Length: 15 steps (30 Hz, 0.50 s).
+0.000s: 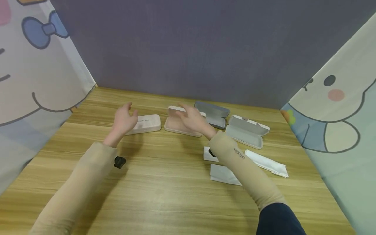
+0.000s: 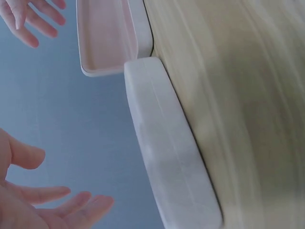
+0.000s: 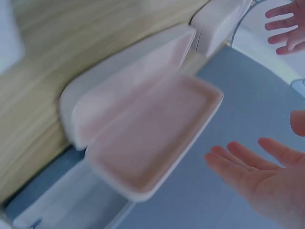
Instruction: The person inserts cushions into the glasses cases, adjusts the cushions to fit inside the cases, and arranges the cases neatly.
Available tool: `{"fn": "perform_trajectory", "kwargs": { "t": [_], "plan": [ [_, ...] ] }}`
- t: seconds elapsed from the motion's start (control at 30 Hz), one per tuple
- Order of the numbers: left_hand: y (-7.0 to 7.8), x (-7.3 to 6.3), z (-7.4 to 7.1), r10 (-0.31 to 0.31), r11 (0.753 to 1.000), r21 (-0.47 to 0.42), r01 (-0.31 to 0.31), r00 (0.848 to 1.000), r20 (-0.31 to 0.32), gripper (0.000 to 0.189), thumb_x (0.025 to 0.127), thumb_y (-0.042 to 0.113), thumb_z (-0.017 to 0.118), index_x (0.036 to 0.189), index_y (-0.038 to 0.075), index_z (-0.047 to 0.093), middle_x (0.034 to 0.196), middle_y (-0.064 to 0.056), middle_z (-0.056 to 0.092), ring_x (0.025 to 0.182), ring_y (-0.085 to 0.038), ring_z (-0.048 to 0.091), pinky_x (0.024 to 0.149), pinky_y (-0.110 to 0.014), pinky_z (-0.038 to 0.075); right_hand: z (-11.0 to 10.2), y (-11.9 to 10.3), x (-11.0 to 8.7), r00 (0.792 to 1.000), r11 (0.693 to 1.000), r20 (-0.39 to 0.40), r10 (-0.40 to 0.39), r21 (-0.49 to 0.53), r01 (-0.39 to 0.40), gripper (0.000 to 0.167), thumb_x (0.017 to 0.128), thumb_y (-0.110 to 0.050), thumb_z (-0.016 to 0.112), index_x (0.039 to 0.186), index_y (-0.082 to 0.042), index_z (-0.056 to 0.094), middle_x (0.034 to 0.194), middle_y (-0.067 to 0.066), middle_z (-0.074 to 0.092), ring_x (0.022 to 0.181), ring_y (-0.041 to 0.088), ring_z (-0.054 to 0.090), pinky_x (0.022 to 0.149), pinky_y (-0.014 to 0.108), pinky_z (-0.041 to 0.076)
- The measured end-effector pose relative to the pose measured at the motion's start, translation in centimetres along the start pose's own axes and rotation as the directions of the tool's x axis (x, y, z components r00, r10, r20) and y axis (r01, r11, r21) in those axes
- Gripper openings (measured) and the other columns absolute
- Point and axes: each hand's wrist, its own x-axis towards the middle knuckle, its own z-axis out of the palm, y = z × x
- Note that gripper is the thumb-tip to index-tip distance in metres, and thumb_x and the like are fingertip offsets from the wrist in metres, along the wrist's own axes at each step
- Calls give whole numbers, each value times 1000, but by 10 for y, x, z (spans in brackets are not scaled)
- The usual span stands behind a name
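Note:
My left hand (image 1: 124,119) is open above the left end of a closed white glasses case (image 1: 150,122) with small lettering on its lid. In the left wrist view its fingers (image 2: 88,210) are spread apart from the white case (image 2: 167,148). My right hand (image 1: 194,120) is over an open glasses case (image 1: 177,127) with pink lining, partly covering it in the head view. From the right wrist, the pink-lined case (image 3: 157,129) stands with its lid raised, and the hand's straight fingers (image 3: 238,164) are beside it, holding nothing.
Right of the pink-lined case stand an open dark grey case (image 1: 212,111) and an open white case with grey lining (image 1: 245,133). Folded white cloths (image 1: 267,162) lie nearer me, partly under the right sleeve (image 1: 243,166) in view. A grey panel (image 1: 188,49) closes off the back.

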Motion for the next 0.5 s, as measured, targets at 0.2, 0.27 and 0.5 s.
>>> {"fn": "perform_trajectory", "kwargs": {
  "t": [0.2, 0.27, 0.5],
  "plan": [
    [14, 0, 4, 30, 999, 28, -30, 1000, -1, 57, 101, 19, 39, 147, -8, 23, 145, -35, 34, 134, -51, 31, 110, -62, 29, -20, 15, -16, 999, 1000, -49, 15, -26, -17, 52, 103, -28, 44, 146, -1, 35, 151, 18, 39, 140, 33, 36, 115, 47, 32],
    [19, 0, 6, 47, 998, 37, -47, 999, -2, 56, 101, 20, 39, 147, -9, 24, 145, -34, 35, 134, -51, 31, 109, -62, 30, -26, 20, -22, 998, 999, -50, 34, -23, -35, 53, 103, -28, 44, 148, -2, 33, 152, 17, 37, 141, 33, 35, 115, 48, 32],
    [41, 2, 19, 101, 993, 66, -100, 995, -15, 56, 102, 26, 39, 146, -8, 28, 145, -34, 35, 134, -50, 33, 107, -62, 34, -41, 40, -43, 995, 998, -80, 60, -10, -61, 53, 103, -29, 42, 149, -4, 32, 153, 17, 35, 141, 34, 33, 115, 50, 31]
  ]
}}
